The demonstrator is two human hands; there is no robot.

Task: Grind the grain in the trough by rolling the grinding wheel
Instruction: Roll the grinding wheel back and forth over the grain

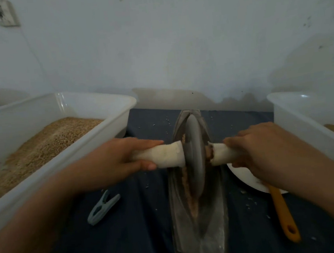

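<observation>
I am curling both hands, left hand [122,160] and right hand [255,148], fingers clamped on the wrapped axle, keeping the grinding wheel [194,156] upright over the grain [191,198] in the trough [202,236] at frame centre.

White plate [248,179] and orange handle's [284,215] upper end — partly under the right hand [267,148].
</observation>
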